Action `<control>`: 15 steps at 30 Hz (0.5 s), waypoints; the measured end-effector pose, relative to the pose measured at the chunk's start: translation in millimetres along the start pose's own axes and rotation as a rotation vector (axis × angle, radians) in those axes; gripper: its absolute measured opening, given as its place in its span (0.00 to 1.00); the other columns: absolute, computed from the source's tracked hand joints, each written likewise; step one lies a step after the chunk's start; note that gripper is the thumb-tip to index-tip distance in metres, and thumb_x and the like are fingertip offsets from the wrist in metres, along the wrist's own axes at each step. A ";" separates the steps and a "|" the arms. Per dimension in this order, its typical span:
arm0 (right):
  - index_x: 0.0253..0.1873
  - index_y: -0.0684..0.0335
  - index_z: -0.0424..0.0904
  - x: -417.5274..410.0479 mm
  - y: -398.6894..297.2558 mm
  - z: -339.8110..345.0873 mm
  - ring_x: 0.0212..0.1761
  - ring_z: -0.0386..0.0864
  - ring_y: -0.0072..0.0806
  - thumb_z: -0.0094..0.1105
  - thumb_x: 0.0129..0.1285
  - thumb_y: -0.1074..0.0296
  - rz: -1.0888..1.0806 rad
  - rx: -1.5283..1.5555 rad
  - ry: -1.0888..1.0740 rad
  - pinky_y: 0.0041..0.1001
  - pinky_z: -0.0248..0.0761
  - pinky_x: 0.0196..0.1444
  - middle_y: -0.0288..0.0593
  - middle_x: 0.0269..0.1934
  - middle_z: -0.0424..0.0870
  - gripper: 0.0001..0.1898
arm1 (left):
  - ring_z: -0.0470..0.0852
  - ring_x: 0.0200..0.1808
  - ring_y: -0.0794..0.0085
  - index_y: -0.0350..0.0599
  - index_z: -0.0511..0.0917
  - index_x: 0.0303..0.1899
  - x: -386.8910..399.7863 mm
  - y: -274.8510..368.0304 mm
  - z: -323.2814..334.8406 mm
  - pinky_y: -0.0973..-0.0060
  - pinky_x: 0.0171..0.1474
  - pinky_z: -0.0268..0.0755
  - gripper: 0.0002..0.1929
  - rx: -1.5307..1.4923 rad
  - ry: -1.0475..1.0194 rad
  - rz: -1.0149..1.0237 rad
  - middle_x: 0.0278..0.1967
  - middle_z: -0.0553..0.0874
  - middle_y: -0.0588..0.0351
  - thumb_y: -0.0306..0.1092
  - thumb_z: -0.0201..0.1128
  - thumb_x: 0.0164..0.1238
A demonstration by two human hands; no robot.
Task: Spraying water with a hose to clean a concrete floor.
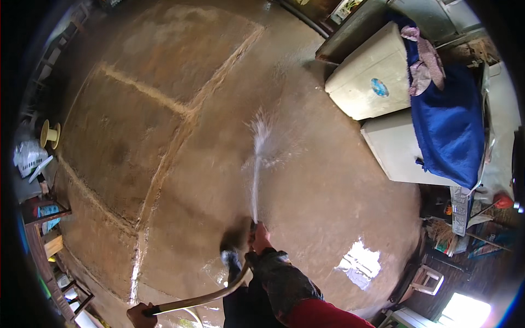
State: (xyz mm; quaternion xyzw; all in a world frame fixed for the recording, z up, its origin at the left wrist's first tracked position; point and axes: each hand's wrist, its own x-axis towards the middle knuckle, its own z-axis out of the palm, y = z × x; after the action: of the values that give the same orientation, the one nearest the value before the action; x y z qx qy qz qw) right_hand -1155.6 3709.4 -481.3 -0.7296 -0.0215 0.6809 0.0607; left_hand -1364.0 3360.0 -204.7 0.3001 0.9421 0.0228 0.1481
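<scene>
My right hand [261,238], at the end of a camouflage-patterned sleeve with red above it, grips the outlet end of a hose. A jet of water [256,180] shoots forward from it and splashes on the wet brown floor [320,197]. The tan hose [205,301] curves back down to the lower left, where my left hand [141,315] is closed around it beside a black section. One dark boot [232,262] shows below my right hand. The nozzle's exact shape is hidden by my fingers.
Water-filled grooves [154,184] cross the floor on the left. At right stand cream cabinets [369,78] draped with a blue cloth [449,127]. A straw broom [445,233] and wooden stool [426,280] are lower right. A yellow spool [50,134] and wooden furniture [41,246] line the left.
</scene>
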 end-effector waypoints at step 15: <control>0.21 0.62 0.71 37.9 -159.8 8.2 0.10 0.68 0.32 0.43 0.63 0.45 -0.305 0.013 -0.082 0.33 0.59 0.12 0.40 0.12 0.69 0.26 | 0.70 0.12 0.58 0.44 0.72 0.12 45.4 107.3 47.8 0.69 0.19 0.60 0.15 -0.237 -0.031 -0.074 0.11 0.71 0.49 0.32 0.69 0.50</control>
State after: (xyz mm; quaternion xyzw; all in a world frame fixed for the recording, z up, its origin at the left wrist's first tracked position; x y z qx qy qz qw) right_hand -1152.9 3872.7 -500.6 -0.6890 -0.1302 0.6931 0.1675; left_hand -1325.3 3471.7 -248.3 0.2461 0.9407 0.1238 0.1979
